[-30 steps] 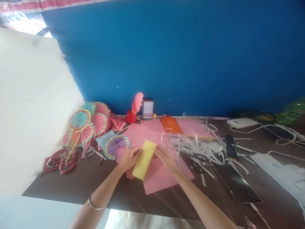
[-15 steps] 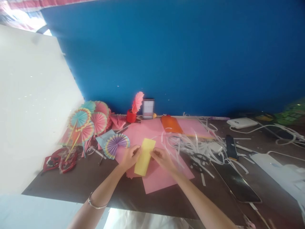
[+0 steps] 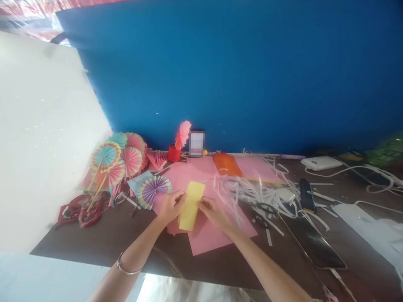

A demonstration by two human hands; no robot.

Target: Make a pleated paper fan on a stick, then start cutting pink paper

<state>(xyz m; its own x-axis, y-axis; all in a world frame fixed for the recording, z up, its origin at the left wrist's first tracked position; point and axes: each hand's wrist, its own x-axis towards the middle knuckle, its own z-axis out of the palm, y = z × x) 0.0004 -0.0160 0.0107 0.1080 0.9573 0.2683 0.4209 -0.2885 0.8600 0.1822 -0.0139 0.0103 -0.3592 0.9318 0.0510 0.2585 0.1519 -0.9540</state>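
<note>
A strip of yellow paper (image 3: 192,206) is held upright-slanted between my two hands, above pink paper sheets (image 3: 214,239). My left hand (image 3: 172,206) pinches its left edge with thumb and fingers. On the opposite edge my right hand (image 3: 211,209) pinches it the same way. Behind the strip's lower left, a second yellow edge shows, so it may be folded or layered. Just left of my left hand lies a pleated purple paper fan (image 3: 154,192) with a yellow and blue border, beside a light blue paper piece (image 3: 138,181).
Pleated paper rosettes on sticks (image 3: 107,156) cluster at the left, near red scissors-like items (image 3: 90,209). White paper strips (image 3: 255,191) tangle at the right, by a phone (image 3: 315,243). An orange sheet (image 3: 227,163) and a red pot (image 3: 174,153) stand near the blue wall.
The yellow paper has turned slightly more upright, and its layers now show apart at the lower left. Both hands keep hold of it, almost in the same place.
</note>
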